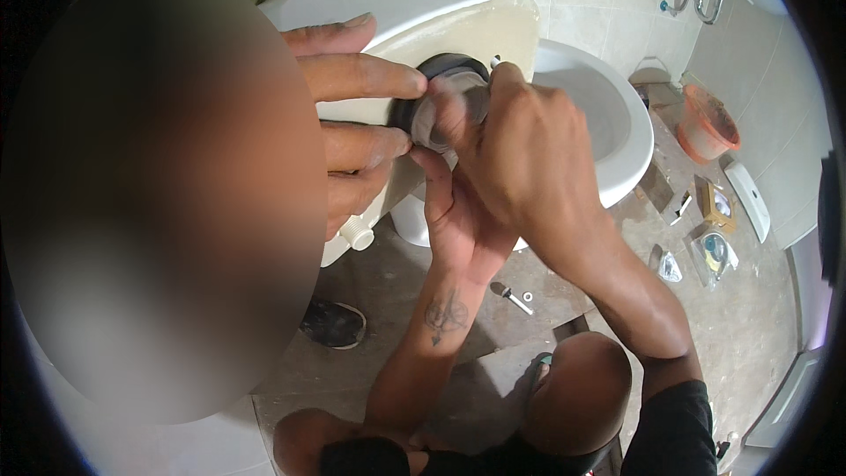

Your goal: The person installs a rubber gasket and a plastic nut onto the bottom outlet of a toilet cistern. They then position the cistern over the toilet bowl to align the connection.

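A white toilet cistern point(493, 22) is tipped so that its cream underside faces me. At its outlet sits a black rubber gasket point(454, 64) around a pale round plastic fitting point(429, 121). My right hand point(538, 145) is curled over the fitting's right side, its thumb and forefinger smeared by motion. Below it, my left hand point(467, 225) is turned palm up, thumb raised against the fitting's lower edge, its other fingers hidden behind my right hand. A co-worker's hand point(361, 75) reaches in from the left, fingertips touching the gasket's left rim.
Behind the cistern stands a white toilet bowl point(630, 137). An orange bucket point(708, 123), a white lid point(747, 201), a small box point(716, 203) and plastic packets point(712, 251) lie to the right. A bolt point(513, 298) rests on the tiles below my hands, near a dark shoe point(335, 324).
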A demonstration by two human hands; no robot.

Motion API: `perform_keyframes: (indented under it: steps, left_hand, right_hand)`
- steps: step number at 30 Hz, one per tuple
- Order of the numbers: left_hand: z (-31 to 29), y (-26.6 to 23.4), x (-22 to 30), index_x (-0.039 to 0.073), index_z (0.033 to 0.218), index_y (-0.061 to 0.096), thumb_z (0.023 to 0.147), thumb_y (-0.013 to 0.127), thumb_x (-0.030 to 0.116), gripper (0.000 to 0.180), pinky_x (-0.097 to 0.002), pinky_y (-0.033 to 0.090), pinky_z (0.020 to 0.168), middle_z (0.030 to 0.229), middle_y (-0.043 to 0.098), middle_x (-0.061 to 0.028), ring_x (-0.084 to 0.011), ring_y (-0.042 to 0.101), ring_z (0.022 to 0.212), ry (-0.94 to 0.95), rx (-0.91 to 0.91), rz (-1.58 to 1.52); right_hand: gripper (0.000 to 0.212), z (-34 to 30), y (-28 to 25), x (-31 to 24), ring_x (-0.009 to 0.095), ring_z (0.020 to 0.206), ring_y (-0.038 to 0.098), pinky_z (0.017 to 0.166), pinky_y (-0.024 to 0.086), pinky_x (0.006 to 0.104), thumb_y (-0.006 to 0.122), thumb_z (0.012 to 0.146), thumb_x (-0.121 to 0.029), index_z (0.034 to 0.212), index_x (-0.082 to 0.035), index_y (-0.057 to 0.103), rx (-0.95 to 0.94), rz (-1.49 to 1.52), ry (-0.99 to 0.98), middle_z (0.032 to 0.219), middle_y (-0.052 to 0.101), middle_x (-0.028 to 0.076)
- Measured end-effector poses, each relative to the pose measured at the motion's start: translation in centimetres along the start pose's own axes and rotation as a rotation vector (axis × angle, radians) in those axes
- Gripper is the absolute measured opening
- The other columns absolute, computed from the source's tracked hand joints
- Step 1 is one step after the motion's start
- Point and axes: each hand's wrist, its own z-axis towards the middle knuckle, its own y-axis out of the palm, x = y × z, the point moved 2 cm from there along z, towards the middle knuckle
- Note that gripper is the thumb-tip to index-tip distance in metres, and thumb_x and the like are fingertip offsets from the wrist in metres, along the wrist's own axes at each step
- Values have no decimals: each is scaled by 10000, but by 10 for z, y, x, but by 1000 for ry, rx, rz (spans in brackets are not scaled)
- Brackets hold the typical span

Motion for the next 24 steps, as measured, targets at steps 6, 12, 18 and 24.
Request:
perform_keyframes:
  steps: [6, 12, 18, 24]
  left_hand:
    - [3, -6, -8, 138, 1460, 453, 962, 525, 580, 670, -445, 353, 1135, 1487, 473, -36, -220, 444, 1362, 42, 47, -32]
    - [1, -6, -2, 135, 1456, 453, 957, 553, 548, 656, -444, 349, 1138, 1479, 477, -37, -218, 440, 1362, 63, 68, -93]
    - [-5, -4, 3, 131, 1452, 454, 951, 581, 517, 645, -442, 344, 1141, 1471, 482, -38, -215, 436, 1363, 66, 132, -163]
    - [-3, 14, -6, 72, 1540, 277, 973, 496, 619, 819, -402, 235, 1206, 1557, 336, -81, -198, 291, 1452, 137, 112, 76]
  right_hand:
    - [681, -23, -9, 6, 373, 774, 652, 680, 538, 437, 760, 823, -445, 1117, 125, 530, 106, -15, -234, 887, 611, 225]
    - [645, -23, 2, 6, 339, 923, 630, 757, 533, 403, 825, 715, -223, 1225, 48, 538, 109, 126, -136, 1087, 579, 194]
    - [623, -22, 11, 11, 292, 1083, 645, 842, 546, 359, 790, 616, 0, 1210, -17, 604, 253, 186, -428, 1195, 618, 152]
    - [487, -21, 17, 35, 319, 1172, 603, 952, 491, 395, 739, 740, -65, 1206, -54, 598, 263, 142, -675, 1229, 633, 134]
